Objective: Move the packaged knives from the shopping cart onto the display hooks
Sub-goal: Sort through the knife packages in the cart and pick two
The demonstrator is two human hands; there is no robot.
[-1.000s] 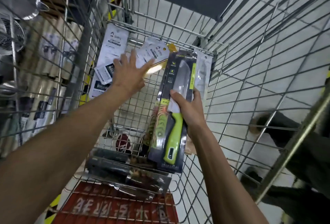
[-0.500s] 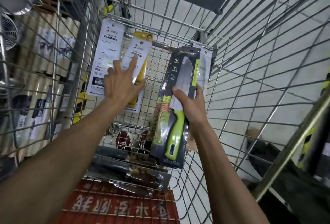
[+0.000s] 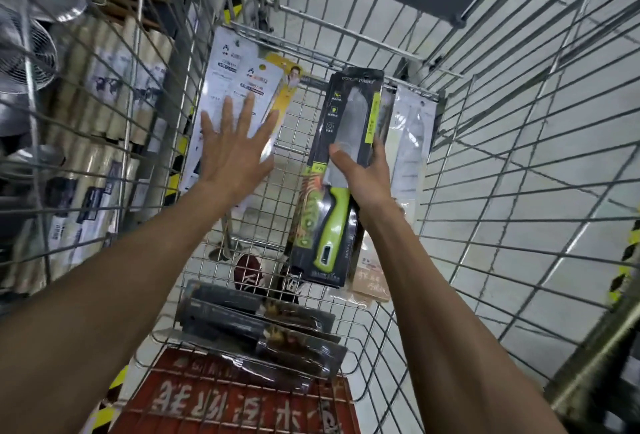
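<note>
I look down into a wire shopping cart (image 3: pixel 349 298). My right hand (image 3: pixel 367 175) grips a black packaged knife with a green handle (image 3: pixel 341 163), held upright against the cart's far wall. My left hand (image 3: pixel 235 149) lies flat with fingers spread on white knife packages (image 3: pixel 239 84) that lean in the cart's far left corner; a yellow-backed package (image 3: pixel 287 87) stands behind them. Another white package (image 3: pixel 410 143) leans at the far right behind the green-handled knife. Several dark packaged knives (image 3: pixel 259 326) lie stacked on the cart floor near me.
Cart walls of wire mesh rise on the left (image 3: pixel 104 156) and right (image 3: pixel 519 156). Outside the left wall stand wrapped rolls (image 3: pixel 114 122) and metal fans (image 3: pixel 24 49). A red sign (image 3: pixel 235 402) lies under the cart's near end. White floor tiles (image 3: pixel 571 104) show through the mesh.
My left hand has moved left and pushed the white packages upright against the cart's far left corner, fingers now spread flat. My right hand keeps its grip on the green-handled knife.
</note>
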